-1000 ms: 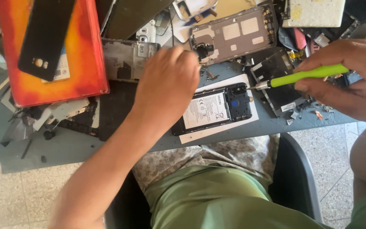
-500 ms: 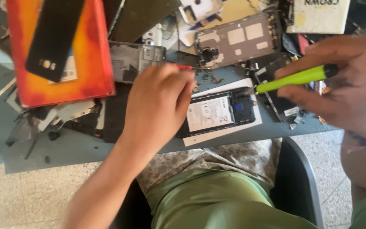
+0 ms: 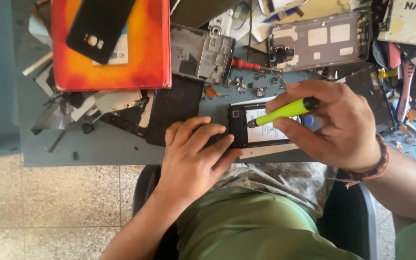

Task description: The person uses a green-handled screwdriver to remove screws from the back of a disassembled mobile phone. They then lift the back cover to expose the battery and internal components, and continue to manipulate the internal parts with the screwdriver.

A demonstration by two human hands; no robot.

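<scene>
Slippage is the danger: the right hand (image 3: 338,127) pinches a lime-green-handled screwdriver (image 3: 285,111), tip on the opened black phone with white-labelled battery (image 3: 261,126) at the grey desk's (image 3: 111,147) near edge, and a skid could scratch it. The left hand (image 3: 191,161), fingers spread flat, grips nothing and pins the phone's end. Counted: one screwdriver in hand, one red-handled screwdriver (image 3: 244,64), two bare grey phone frames (image 3: 202,53) (image 3: 319,40), one orange box (image 3: 111,45).

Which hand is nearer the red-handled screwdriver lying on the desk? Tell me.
Right. The right hand, holding a green screwdriver, lies just below-right of the red-handled screwdriver; the left hand rests farther down on the opened phone.
</scene>
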